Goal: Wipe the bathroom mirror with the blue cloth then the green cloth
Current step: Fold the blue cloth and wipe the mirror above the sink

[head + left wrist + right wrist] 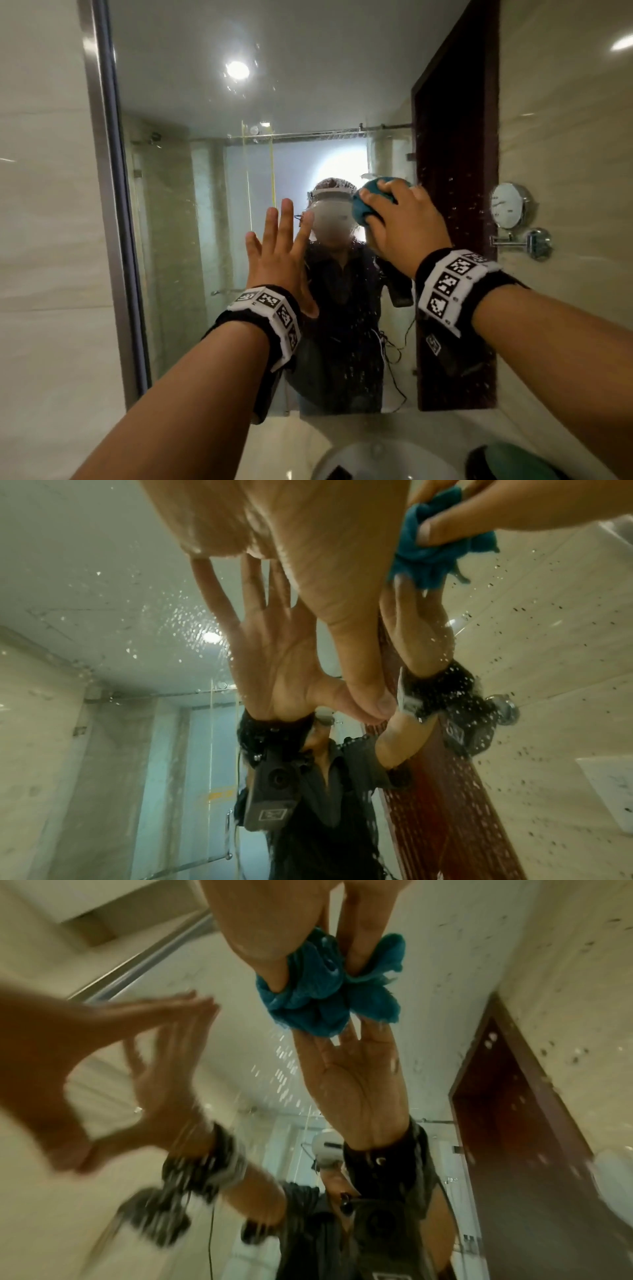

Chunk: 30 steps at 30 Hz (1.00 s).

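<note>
The bathroom mirror fills the wall ahead, with water droplets speckling its right part. My right hand grips a bunched blue cloth and presses it against the glass at head height, right of centre. In the right wrist view the blue cloth meets its own reflection, with my fingers curled into it. My left hand is open, fingers spread, its fingertips and thumb touching the glass to the left of the cloth. A green cloth lies at the bottom right, by the sink.
A white sink basin sits below the mirror. A round chrome shaving mirror juts from the tiled wall on the right. The mirror's metal frame runs down the left, next to the tiled wall. The glass reflects a shower enclosure and a dark door.
</note>
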### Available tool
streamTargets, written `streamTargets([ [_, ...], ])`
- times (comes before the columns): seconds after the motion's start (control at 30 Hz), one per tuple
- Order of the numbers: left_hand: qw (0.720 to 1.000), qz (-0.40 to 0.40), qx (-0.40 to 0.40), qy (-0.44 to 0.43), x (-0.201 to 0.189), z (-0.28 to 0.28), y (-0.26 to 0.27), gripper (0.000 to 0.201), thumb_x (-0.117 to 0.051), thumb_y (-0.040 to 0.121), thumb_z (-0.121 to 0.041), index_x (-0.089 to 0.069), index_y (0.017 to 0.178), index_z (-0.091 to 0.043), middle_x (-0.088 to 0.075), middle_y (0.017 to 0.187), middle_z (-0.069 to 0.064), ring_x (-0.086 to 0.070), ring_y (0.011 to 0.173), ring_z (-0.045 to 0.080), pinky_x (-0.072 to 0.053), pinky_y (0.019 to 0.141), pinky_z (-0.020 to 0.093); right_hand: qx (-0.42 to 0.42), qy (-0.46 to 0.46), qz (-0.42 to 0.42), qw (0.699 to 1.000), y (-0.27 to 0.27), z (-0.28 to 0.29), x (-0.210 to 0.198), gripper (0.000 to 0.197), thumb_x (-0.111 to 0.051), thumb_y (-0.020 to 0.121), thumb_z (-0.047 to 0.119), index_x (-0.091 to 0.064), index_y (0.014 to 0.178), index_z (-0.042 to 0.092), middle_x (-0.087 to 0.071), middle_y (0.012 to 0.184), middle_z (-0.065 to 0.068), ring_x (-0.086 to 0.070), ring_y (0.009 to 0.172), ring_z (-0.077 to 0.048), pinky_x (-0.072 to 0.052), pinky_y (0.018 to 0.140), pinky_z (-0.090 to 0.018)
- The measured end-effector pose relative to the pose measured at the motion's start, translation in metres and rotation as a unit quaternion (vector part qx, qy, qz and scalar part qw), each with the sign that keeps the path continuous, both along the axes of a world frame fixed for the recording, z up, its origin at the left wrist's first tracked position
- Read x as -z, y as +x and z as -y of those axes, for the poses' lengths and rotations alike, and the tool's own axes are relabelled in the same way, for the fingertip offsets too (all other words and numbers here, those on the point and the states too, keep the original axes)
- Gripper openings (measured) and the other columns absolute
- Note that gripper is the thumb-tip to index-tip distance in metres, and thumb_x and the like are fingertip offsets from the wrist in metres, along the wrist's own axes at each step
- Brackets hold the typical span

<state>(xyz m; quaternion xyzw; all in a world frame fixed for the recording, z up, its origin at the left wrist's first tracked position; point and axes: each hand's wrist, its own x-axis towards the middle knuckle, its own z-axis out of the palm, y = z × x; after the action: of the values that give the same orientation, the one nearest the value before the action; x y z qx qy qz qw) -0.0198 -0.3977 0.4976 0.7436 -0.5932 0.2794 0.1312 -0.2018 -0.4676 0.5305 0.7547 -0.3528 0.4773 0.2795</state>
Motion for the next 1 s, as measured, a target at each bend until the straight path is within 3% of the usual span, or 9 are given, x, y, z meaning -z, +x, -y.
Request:
streamTargets([
  [0.13, 1.000, 0.009, 0.011, -0.018, 0.004, 0.005, 0.007, 0.155, -0.082, 0.047, -0.062, 0.042, 0.133, -0.029, 0.054, 0.133, 0.004, 0.043, 0.127, 0.025, 0.005, 0.113, 0.059, -0.013, -0.042, -0.119, 0.992, 0.012, -0.005, 0.054, 0.047, -0.074, 0.074, 0.023, -0.064, 0.119, 0.017, -0.061, 0.118, -0.011, -0.058, 0.089, -0.034, -0.055, 0.071, -0.044],
  [0.4, 0.999, 0.014, 0.035, -0.038, 0.007, 0.007, 0.012, 0.157, -0.080, 0.045, -0.066, 0.051, 0.123, -0.029, 0.048, 0.141, 0.007, 0.036, 0.135, 0.029, 0.003, 0.113, 0.060, 0.001, -0.041, -0.191, 0.981, 0.004, -0.006, 0.052, 0.056, -0.085, 0.063, 0.020, -0.065, 0.116, 0.022, -0.064, 0.115, -0.008, -0.062, 0.089, -0.031, -0.056, 0.060, -0.037],
  [0.47, 0.999, 0.012, 0.033, -0.035, 0.007, 0.006, 0.011, 0.157, -0.079, 0.045, -0.067, 0.054, 0.119, -0.028, 0.049, 0.140, 0.007, 0.038, 0.133, 0.029, 0.004, 0.113, 0.059, 0.011, -0.021, -0.191, 0.981, -0.003, -0.004, 0.037, 0.057, -0.081, 0.069, 0.019, -0.061, 0.122, 0.023, -0.060, 0.122, -0.009, -0.059, 0.098, -0.033, -0.056, 0.066, -0.041],
  [0.53, 0.999, 0.014, 0.029, -0.031, 0.007, 0.005, 0.011, 0.157, -0.079, 0.046, -0.068, 0.054, 0.120, -0.027, 0.050, 0.140, 0.008, 0.039, 0.132, 0.029, 0.003, 0.113, 0.059, 0.018, 0.000, -0.105, 0.994, -0.010, -0.002, 0.014, 0.049, -0.068, 0.083, 0.020, -0.054, 0.130, 0.025, -0.051, 0.134, -0.008, -0.049, 0.112, -0.034, -0.052, 0.085, -0.047],
  [0.6, 0.999, 0.013, 0.029, -0.029, 0.007, 0.004, 0.010, 0.155, -0.078, 0.047, -0.067, 0.051, 0.123, -0.026, 0.049, 0.140, 0.008, 0.038, 0.133, 0.029, 0.002, 0.113, 0.060, 0.015, 0.013, 0.000, 1.000, -0.015, 0.003, -0.007, 0.042, -0.054, 0.092, 0.024, -0.049, 0.134, 0.027, -0.043, 0.140, -0.005, -0.041, 0.120, -0.031, -0.041, 0.100, -0.043],
  [0.73, 0.999, 0.005, 0.031, -0.024, 0.007, 0.006, 0.010, 0.155, -0.081, 0.047, -0.064, 0.046, 0.128, -0.028, 0.051, 0.137, 0.006, 0.040, 0.130, 0.027, 0.002, 0.112, 0.061, 0.016, -0.006, 0.028, 0.999, -0.009, -0.002, -0.004, 0.041, -0.050, 0.094, 0.021, -0.049, 0.135, 0.020, -0.043, 0.139, -0.007, -0.039, 0.119, -0.030, -0.031, 0.102, -0.035],
  [0.8, 0.999, 0.005, 0.025, -0.030, 0.007, 0.006, 0.009, 0.157, -0.082, 0.045, -0.064, 0.045, 0.130, -0.028, 0.051, 0.138, 0.005, 0.039, 0.131, 0.026, 0.001, 0.112, 0.061, 0.011, 0.005, -0.024, 1.000, -0.003, -0.004, 0.021, 0.043, -0.060, 0.089, 0.022, -0.053, 0.131, 0.022, -0.050, 0.133, -0.006, -0.046, 0.110, -0.031, -0.045, 0.092, -0.040],
  [0.9, 0.999, 0.007, 0.015, -0.033, 0.008, 0.005, 0.005, 0.158, -0.082, 0.043, -0.064, 0.043, 0.133, -0.027, 0.047, 0.142, 0.006, 0.035, 0.135, 0.028, 0.000, 0.112, 0.061, 0.010, -0.020, -0.181, 0.983, 0.000, -0.003, 0.070, 0.060, -0.085, 0.060, 0.018, -0.065, 0.117, 0.023, -0.062, 0.117, -0.006, -0.058, 0.088, -0.030, -0.056, 0.060, -0.039],
  [1.0, 0.999, 0.000, 0.010, -0.030, 0.008, 0.004, 0.003, 0.156, -0.083, 0.045, -0.061, 0.038, 0.137, -0.027, 0.045, 0.143, 0.006, 0.034, 0.136, 0.029, -0.001, 0.112, 0.062, 0.015, -0.031, -0.260, 0.965, -0.005, -0.004, 0.086, 0.064, -0.088, 0.051, 0.017, -0.068, 0.111, 0.025, -0.065, 0.114, -0.004, -0.062, 0.086, -0.027, -0.056, 0.056, -0.034],
])
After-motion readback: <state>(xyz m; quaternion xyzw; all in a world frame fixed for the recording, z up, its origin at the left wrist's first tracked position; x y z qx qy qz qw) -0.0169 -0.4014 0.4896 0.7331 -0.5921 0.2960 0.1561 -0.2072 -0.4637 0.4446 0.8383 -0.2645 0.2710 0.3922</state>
